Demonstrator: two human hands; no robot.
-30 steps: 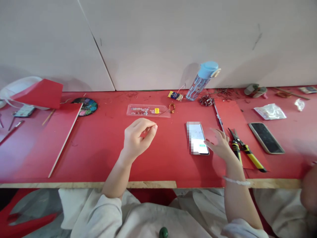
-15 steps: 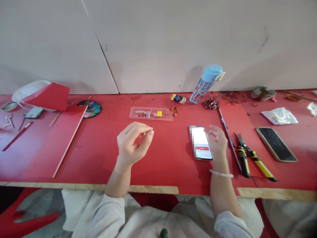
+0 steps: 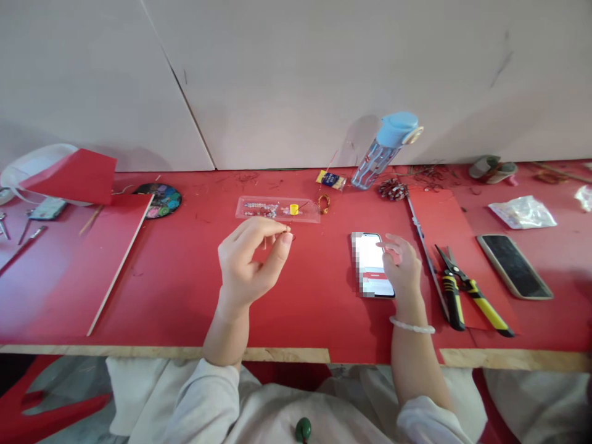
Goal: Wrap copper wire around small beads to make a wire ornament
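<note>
My left hand (image 3: 252,262) is raised over the red table, thumb and forefinger pinched on a thin dark cord (image 3: 293,238); only a short bit of it shows at the fingertips. Beyond it lies a clear plastic tray (image 3: 311,211) with small beads and a yellow piece (image 3: 293,209). My right hand (image 3: 403,262), a pale bracelet (image 3: 411,325) at its wrist, hovers at the right edge of a phone with a lit screen (image 3: 377,262). Its fingers are loosely bent and apart, holding nothing; whether a fingertip touches the screen I cannot tell.
Pliers with yellow-black handles (image 3: 456,302) and a dark phone (image 3: 514,266) lie right. A blue-lidded bottle (image 3: 386,148) stands at the back, near a gold ring-shaped coil (image 3: 324,204). Left are a red board (image 3: 111,259) and a paint palette (image 3: 166,201).
The view has shifted slightly. My left hand has moved a little right and up relative to the table, still pinching the cord. My right hand stays by the lit phone.
</note>
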